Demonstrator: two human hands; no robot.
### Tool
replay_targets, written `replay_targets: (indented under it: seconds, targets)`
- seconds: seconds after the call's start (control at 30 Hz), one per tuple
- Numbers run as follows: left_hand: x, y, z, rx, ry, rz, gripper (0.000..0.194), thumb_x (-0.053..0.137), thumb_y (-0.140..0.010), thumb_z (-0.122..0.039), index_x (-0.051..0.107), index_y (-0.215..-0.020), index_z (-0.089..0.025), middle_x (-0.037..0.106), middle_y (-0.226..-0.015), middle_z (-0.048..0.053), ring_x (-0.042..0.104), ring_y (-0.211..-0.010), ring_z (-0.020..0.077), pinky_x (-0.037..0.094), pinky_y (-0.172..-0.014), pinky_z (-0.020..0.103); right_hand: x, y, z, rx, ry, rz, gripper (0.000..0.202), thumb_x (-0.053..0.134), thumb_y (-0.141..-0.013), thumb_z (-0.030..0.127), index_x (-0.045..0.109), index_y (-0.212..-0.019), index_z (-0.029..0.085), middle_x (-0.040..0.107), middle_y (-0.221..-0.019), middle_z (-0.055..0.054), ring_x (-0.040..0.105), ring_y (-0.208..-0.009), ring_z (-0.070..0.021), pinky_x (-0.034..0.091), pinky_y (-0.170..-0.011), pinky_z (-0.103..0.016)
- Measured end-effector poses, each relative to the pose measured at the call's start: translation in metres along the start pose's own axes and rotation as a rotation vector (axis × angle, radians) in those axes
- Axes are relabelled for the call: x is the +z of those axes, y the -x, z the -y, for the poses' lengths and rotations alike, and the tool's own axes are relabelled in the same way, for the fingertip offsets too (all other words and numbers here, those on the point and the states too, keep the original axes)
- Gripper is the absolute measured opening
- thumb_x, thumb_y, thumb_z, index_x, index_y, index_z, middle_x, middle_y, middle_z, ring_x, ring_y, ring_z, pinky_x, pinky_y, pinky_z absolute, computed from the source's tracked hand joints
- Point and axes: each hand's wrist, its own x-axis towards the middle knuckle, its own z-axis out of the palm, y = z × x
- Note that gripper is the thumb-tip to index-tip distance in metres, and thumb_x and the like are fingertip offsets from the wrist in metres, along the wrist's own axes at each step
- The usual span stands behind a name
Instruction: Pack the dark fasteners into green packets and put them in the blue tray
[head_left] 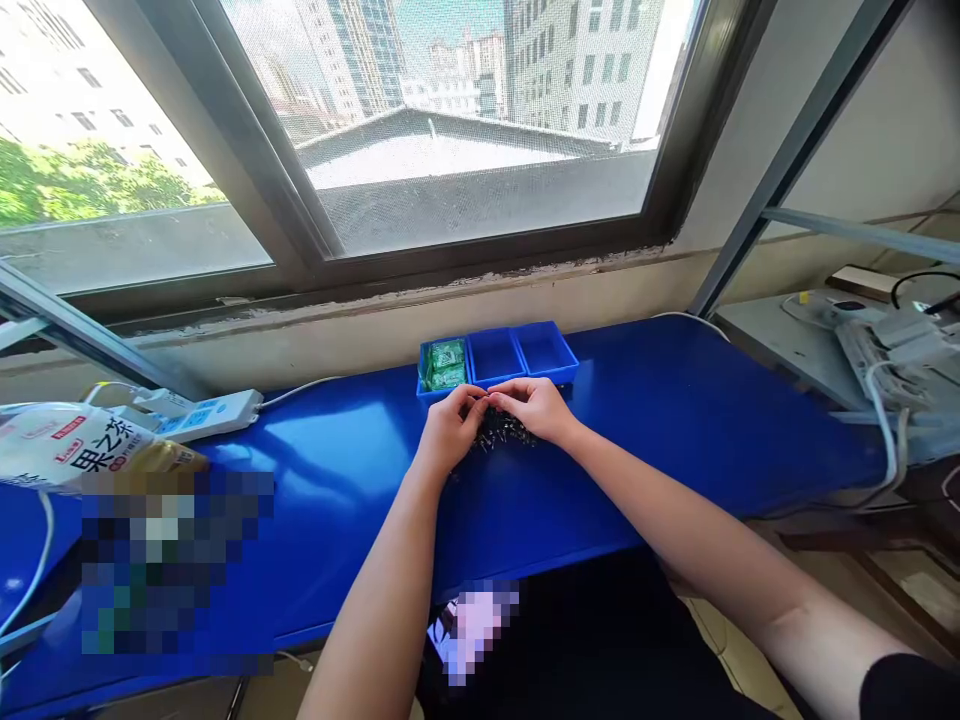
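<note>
My left hand (452, 428) and my right hand (538, 408) meet above the blue tabletop, thumbs and fingertips pinched together. Whatever sits between the fingertips is too small to make out. Just beneath them lies a heap of small, shiny metal pieces (501, 434), partly covered by the hands. Right behind the hands stand three joined blue bins (561, 374). Green printed packets (448, 362) fill the left bin, while the other two show bare bottoms.
At the left lies a labelled drink bottle (90, 450) near a white power strip (217, 415). A pixelated patch covers part of the blue table (337, 560). Metal frame posts (795, 150) rise at both sides. Chargers and cables (892, 340) sit at the right, and a window is behind.
</note>
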Motion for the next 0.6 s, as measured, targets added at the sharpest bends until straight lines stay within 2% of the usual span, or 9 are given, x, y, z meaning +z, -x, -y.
replay_targets:
  seconds: [0.23, 0.47, 0.6]
  targets:
    - [-0.0012, -0.0005, -0.0048, 0.0, 0.031, 0.054, 0.028, 0.051, -0.101, -0.044, 0.063, -0.091, -0.02, 0.062, -0.068, -0.002, 0.057, -0.063, 0.0129, 0.044, -0.062, 0.025, 0.0015, 0.0005, -0.0019, -0.054, 0.008, 0.014, 0.034, 0.077, -0.082, 0.045, 0.077, -0.104, 0.018, 0.079, -0.098, -0.008, 0.074, -0.086, -0.0218, 0.059, -0.082, -0.035]
    - [-0.0027, 0.0001, -0.0071, -0.009, -0.021, 0.07, 0.041, 0.045, -0.103, -0.046, 0.057, -0.074, -0.02, 0.061, -0.065, -0.001, 0.053, -0.059, 0.0123, 0.04, -0.061, 0.026, 0.0021, 0.0018, 0.0001, -0.079, 0.018, 0.04, 0.031, 0.077, -0.082, 0.042, 0.077, -0.104, 0.02, 0.079, -0.099, -0.007, 0.074, -0.089, -0.0217, 0.059, -0.085, -0.035]
    - [-0.0024, 0.0003, -0.007, -0.023, -0.018, 0.069, 0.04, 0.046, -0.103, -0.047, 0.057, -0.075, -0.019, 0.061, -0.065, -0.002, 0.053, -0.059, 0.012, 0.041, -0.061, 0.025, 0.0022, 0.0021, 0.0015, -0.074, 0.007, 0.053, 0.031, 0.077, -0.081, 0.041, 0.077, -0.102, 0.019, 0.079, -0.099, -0.007, 0.075, -0.09, -0.0226, 0.059, -0.086, -0.036]
